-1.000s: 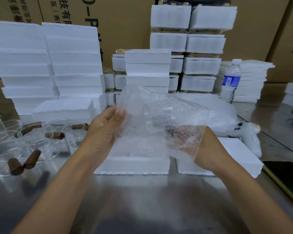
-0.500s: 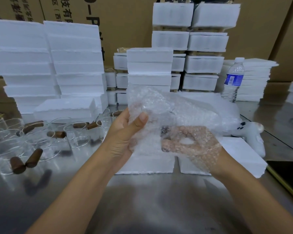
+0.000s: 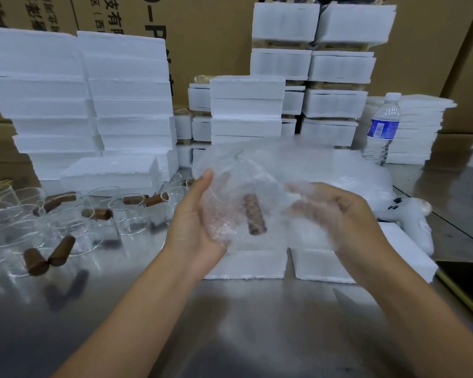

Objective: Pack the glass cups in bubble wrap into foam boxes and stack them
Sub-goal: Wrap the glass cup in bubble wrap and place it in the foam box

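A glass cup with a brown handle (image 3: 254,214) sits inside a sheet of clear bubble wrap (image 3: 241,184), held above the steel table. My left hand (image 3: 194,227) cradles the wrapped cup from the left, thumb up against the wrap. My right hand (image 3: 336,214) grips the wrap's right side, fingers curled and partly veiled by the plastic. Two open white foam boxes (image 3: 254,266) (image 3: 322,264) lie side by side on the table just beyond my hands. Several bare glass cups with brown handles (image 3: 99,214) stand at the left.
Tall stacks of foam boxes (image 3: 88,105) (image 3: 311,66) line the back against cardboard cartons. A water bottle (image 3: 382,126) stands at the back right beside thin foam sheets (image 3: 418,126). A white controller-like device (image 3: 410,216) and a heap of bubble wrap (image 3: 361,175) lie right.
Both hands turned the bundle: the cup, first lying mouth-left behind the wrap, now shows its brown handle in front. My right hand came from under the wrap to its right side.
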